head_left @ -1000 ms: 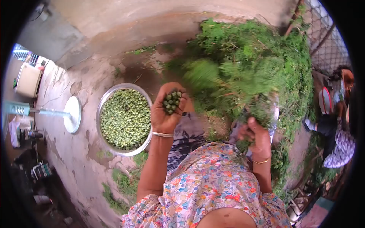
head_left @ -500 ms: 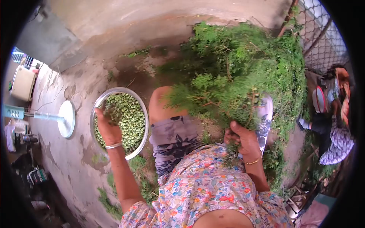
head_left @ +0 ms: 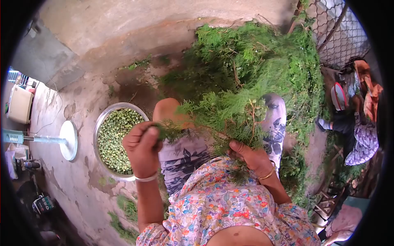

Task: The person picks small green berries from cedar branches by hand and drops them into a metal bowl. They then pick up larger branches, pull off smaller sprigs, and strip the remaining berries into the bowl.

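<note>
A leafy green conifer branch (head_left: 223, 117) lies across my lap, above my knees. My right hand (head_left: 255, 159) is closed round its stem end. The fingers of my left hand (head_left: 143, 145) are curled shut on a sprig tip at the branch's left side; what lies inside the fingers is hidden. Just beyond my left hand, on the ground, stands a round metal basin (head_left: 98, 162) filled with small green cones (head_left: 117, 141). My left hand overlaps the basin's right rim in this view.
A large heap of cut green branches (head_left: 262, 53) lies ahead and to the right, by a wall (head_left: 135, 33). A pedestal fan (head_left: 69, 140) stands at left. At far right another person (head_left: 349, 127) sits near a wire mesh fence (head_left: 340, 37). Loose sprigs (head_left: 127, 209) lie below the basin.
My left hand has moved from over the basin rightward to the branch and closed on a sprig. My right hand still grips the branch, slightly further left and lower.
</note>
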Tool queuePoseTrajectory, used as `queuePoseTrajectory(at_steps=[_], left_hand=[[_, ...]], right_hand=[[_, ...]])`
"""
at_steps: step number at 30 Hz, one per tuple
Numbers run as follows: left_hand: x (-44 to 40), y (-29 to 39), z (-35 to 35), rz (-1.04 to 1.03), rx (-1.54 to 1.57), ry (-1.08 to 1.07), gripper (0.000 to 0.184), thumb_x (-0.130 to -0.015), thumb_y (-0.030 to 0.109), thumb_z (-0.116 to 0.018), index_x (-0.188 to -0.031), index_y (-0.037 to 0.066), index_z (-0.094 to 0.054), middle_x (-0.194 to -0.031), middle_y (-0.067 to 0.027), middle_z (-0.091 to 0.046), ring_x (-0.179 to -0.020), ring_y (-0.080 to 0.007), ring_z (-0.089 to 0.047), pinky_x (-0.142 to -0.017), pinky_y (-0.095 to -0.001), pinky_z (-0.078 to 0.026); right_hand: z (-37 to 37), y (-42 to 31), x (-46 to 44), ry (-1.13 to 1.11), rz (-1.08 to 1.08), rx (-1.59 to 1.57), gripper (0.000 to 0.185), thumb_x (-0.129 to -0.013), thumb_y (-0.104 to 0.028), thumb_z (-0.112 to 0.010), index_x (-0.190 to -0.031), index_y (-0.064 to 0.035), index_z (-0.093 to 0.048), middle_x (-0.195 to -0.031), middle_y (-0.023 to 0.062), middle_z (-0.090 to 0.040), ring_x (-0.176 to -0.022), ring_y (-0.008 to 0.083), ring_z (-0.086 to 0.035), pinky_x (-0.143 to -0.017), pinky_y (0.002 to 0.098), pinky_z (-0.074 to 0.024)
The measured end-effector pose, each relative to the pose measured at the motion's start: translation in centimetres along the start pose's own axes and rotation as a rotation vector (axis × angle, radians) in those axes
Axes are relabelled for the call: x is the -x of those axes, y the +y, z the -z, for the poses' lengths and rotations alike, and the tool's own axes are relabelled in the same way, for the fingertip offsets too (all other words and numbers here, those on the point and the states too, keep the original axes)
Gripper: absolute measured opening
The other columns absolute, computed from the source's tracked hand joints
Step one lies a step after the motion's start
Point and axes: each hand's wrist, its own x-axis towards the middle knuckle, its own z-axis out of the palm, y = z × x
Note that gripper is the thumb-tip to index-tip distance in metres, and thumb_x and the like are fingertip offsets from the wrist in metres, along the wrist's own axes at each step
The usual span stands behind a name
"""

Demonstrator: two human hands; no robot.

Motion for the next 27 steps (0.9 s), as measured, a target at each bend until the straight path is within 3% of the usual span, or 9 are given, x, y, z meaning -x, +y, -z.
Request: queuePoseTrajectory(at_steps=[1, 3, 7, 11, 13, 17, 20, 23, 27], left_hand=[[0.3, 0.4, -1.1, -0.002, 0.001, 0.005, 0.012, -0.083, 0.009, -0.058, -0.085, -0.002, -0.063, -0.073, -0.0017, -0.059, -0.054, -0.0056, -0.049, -0.045, -0.0167, -0.037], [0.1, 1.3, -2.6, -0.398, -0.388, -0.144, 0.016, -0.082, 0.011, -0.06, -0.09, -0.003, -0.06, -0.079, -0.0058, -0.061, -0.062, -0.0094, -0.054, -0.054, -0.0213, -0.043], [-1.5, 4.2, -3.8, -0.405, -0.337, -0.07, 0.019, -0.082, 0.012, -0.06, -0.092, -0.004, -0.06, -0.08, -0.0077, -0.063, -0.063, -0.0109, -0.055, -0.057, -0.0224, -0.044], [-5.5, -0.1, -1.8, -0.073, 0.071, -0.116, 0.019, -0.084, 0.009, -0.058, -0.094, -0.007, -0.06, -0.079, -0.0103, -0.064, -0.064, -0.0107, -0.057, -0.055, -0.0203, -0.046], [-5.4, -1.8, -1.8, 0.329, 0.233, -0.379, 0.021, -0.083, 0.01, -0.059, -0.096, -0.007, -0.06, -0.078, -0.0092, -0.064, -0.065, -0.011, -0.059, -0.057, -0.021, -0.048], [-3.2, -2.7, -3.6, 0.385, 0.094, -0.545, 0.021, -0.082, 0.009, -0.059, -0.097, -0.006, -0.059, -0.079, -0.0077, -0.063, -0.067, -0.0108, -0.059, -0.059, -0.0221, -0.049], [-2.7, -3.0, -4.6, 0.456, 0.457, -0.766, 0.024, -0.079, 0.006, -0.062, -0.1, -0.005, -0.058, -0.085, -0.0055, -0.062, -0.073, -0.0107, -0.06, -0.063, -0.0225, -0.05], [-2.6, -3.8, -4.5, 0.39, 0.656, -0.865, 0.031, -0.077, 0.006, -0.065, -0.105, -0.005, -0.056, -0.09, -0.0067, -0.062, -0.076, -0.0122, -0.06, -0.067, -0.0227, -0.05], [-1.5, -2.7, -4.6, 0.409, 0.428, -0.704, 0.036, -0.075, 0.009, -0.067, -0.107, -0.005, -0.056, -0.093, -0.0079, -0.063, -0.078, -0.013, -0.061, -0.069, -0.0241, -0.05]], right_hand=[[-0.1, 0.3, -0.2, -0.062, 0.153, 0.069, 0.035, -0.078, -0.031, -0.068, -0.099, -0.0042, -0.06, -0.081, 0.0067, -0.063, -0.075, 0.0162, -0.059, -0.067, 0.0274, -0.0491], [0.3, -0.4, 0.3, -0.066, 0.008, 0.114, 0.033, -0.08, -0.031, -0.067, -0.1, -0.005, -0.061, -0.087, 0.0056, -0.062, -0.075, 0.0141, -0.058, -0.064, 0.0269, -0.0488], [1.4, -0.1, 1.3, -0.044, -0.108, 0.051, 0.035, -0.081, -0.033, -0.065, -0.103, -0.0054, -0.061, -0.089, 0.0049, -0.061, -0.071, 0.012, -0.057, -0.061, 0.0265, -0.0485], [1.8, 0.2, 1.7, -0.11, -0.04, -0.165, 0.054, -0.078, -0.04, -0.065, -0.115, -0.0032, -0.052, -0.081, 0.0074, -0.061, -0.073, 0.0177, -0.06, -0.063, 0.03, -0.0511], [0.9, -0.5, 1.9, -0.005, -0.123, -0.18, 0.056, -0.078, -0.042, -0.064, -0.116, -0.0034, -0.051, -0.086, 0.0073, -0.061, -0.073, 0.0179, -0.06, -0.06, 0.0297, -0.0501], [1.9, 0.3, 1.3, -0.083, -0.177, -0.083, 0.053, -0.081, -0.04, -0.062, -0.118, -0.0033, -0.05, -0.089, 0.0068, -0.061, -0.074, 0.0184, -0.061, -0.061, 0.0296, -0.0502], [0.9, -0.3, 1.1, -0.103, -0.254, -0.013, 0.052, -0.08, -0.046, -0.061, -0.11, -0.0043, -0.057, -0.094, 0.0072, -0.063, -0.083, 0.0159, -0.06, -0.069, 0.0281, -0.0509], [0.3, -0.5, 1.0, -0.051, -0.251, -0.014, 0.044, -0.084, -0.031, -0.061, -0.116, -0.0022, -0.051, -0.091, 0.0083, -0.062, -0.071, 0.0165, -0.061, -0.063, 0.0271, -0.0499], [0.8, 0.3, 0.5, -0.135, -0.245, 0.075, 0.046, -0.082, -0.032, -0.064, -0.115, -0.0025, -0.052, -0.096, 0.0085, -0.061, -0.079, 0.0154, -0.06, -0.067, 0.0262, -0.0503]])
